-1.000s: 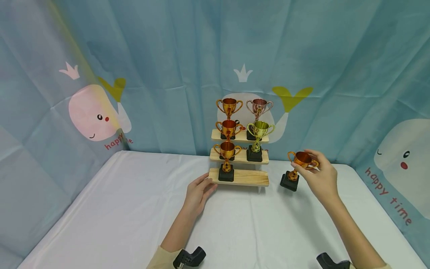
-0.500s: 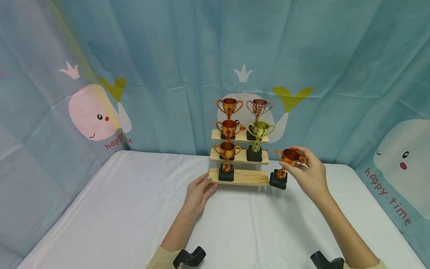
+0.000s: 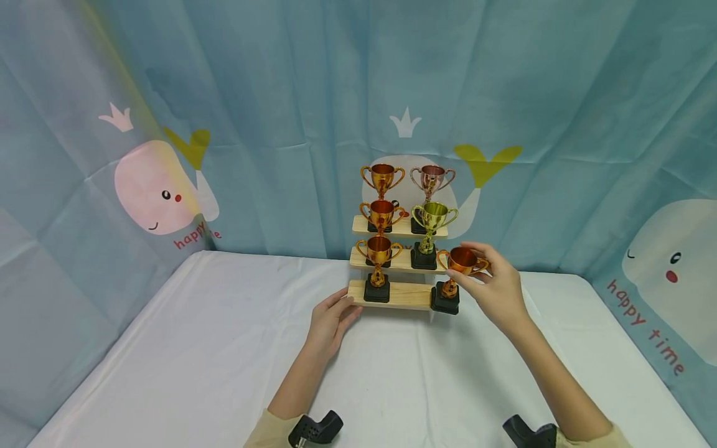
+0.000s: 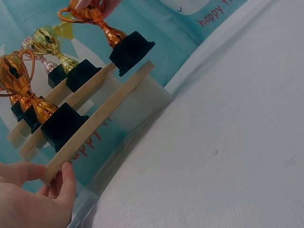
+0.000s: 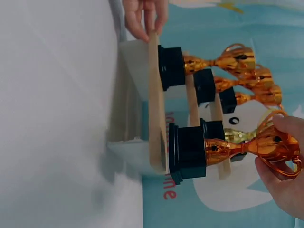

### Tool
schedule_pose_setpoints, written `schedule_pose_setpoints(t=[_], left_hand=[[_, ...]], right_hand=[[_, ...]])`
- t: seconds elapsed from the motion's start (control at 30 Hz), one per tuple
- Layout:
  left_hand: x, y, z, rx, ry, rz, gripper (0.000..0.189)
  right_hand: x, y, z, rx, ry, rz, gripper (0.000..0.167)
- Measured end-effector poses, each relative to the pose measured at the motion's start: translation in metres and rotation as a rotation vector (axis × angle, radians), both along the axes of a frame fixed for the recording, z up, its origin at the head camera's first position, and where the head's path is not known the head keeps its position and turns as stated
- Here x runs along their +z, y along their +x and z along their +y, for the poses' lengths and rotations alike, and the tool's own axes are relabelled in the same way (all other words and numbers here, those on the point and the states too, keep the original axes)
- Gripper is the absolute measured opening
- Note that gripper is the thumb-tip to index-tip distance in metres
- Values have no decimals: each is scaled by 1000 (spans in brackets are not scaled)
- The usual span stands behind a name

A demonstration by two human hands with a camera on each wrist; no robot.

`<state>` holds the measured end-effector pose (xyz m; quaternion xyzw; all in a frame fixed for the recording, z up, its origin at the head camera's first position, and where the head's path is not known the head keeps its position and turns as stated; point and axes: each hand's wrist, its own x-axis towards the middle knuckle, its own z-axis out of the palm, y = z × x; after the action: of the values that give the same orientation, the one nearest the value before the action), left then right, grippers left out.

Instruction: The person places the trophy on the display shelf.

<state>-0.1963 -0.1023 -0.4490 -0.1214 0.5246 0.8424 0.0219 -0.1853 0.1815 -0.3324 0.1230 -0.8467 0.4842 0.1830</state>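
Note:
In my right hand [image 3: 495, 286] I hold a copper-orange trophy cup [image 3: 462, 261] by its bowl, thumb and fingers around it. Its black base hangs over the right end of the lowest board of a three-tier wooden stand [image 3: 406, 295], slightly tilted in the left wrist view. My left hand [image 3: 329, 320] pinches the left end of that same board between thumb and fingers. One orange trophy [image 3: 379, 250] stands on the left of the bottom board. Behind it are an orange trophy [image 3: 382, 213] and a yellow-gold trophy [image 3: 434, 216] on the middle tier.
On the top tier stand an orange trophy [image 3: 383, 177] and a rose-pink trophy [image 3: 432, 178], close behind the others. The stand sits near the back of a white-covered table [image 3: 224, 348]. A blue printed curtain [image 3: 269, 124] hangs behind and at both sides.
My right hand has moved left with the orange trophy, from beside the stand to over the right end of the bottom board. My left hand has stayed on the board.

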Motion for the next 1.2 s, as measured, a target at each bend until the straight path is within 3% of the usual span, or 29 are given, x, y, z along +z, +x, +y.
schedule_pose_setpoints(t=[0.57, 1.2], left_hand=[[0, 0, 1, 1, -8, -3, 50], [1, 0, 1, 4, -3, -5, 50]], right_hand=[[-5, -17, -18, 59, 18, -13, 57], [-6, -26, -30, 90, 22, -52, 59]])
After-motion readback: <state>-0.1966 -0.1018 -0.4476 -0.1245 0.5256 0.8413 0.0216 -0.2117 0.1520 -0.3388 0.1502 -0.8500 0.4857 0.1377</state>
